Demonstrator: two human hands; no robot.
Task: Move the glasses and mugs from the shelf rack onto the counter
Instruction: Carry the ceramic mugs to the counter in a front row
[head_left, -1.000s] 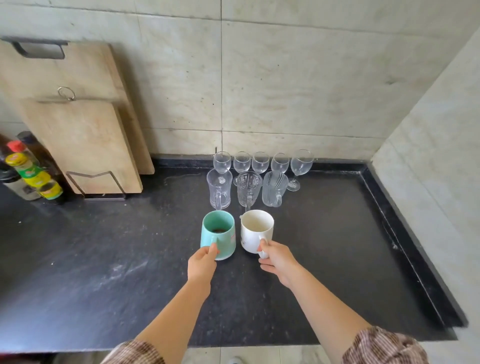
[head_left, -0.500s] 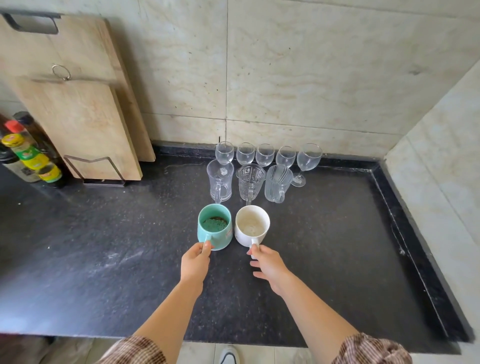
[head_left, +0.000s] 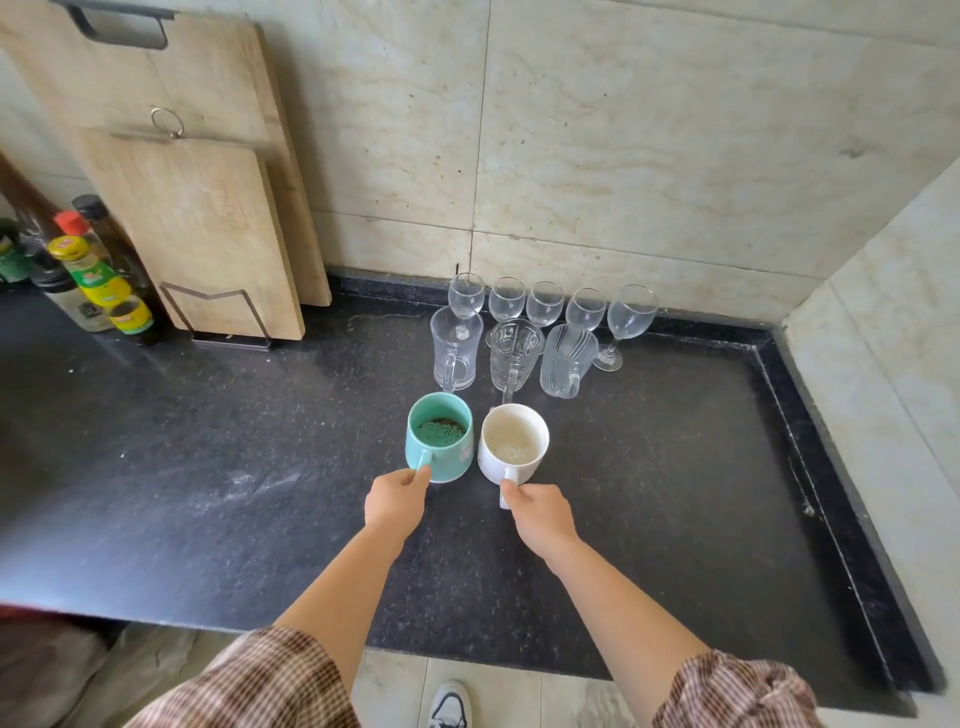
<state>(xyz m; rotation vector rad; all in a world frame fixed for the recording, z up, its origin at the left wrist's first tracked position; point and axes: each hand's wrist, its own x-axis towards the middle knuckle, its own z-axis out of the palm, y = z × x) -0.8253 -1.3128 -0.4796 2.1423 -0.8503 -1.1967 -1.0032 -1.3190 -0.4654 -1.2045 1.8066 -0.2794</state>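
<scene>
The left hand (head_left: 397, 501) curls its fingers round the handle of the teal mug (head_left: 441, 457), and the right hand (head_left: 543, 517) pinches the handle of the white mug (head_left: 514, 441). Both mugs stand upright and just beside each other on the black tabletop (head_left: 208, 467). Behind them are three glass mugs (head_left: 514, 358), then a row of five wine glasses (head_left: 544, 303) near the wall.
</scene>
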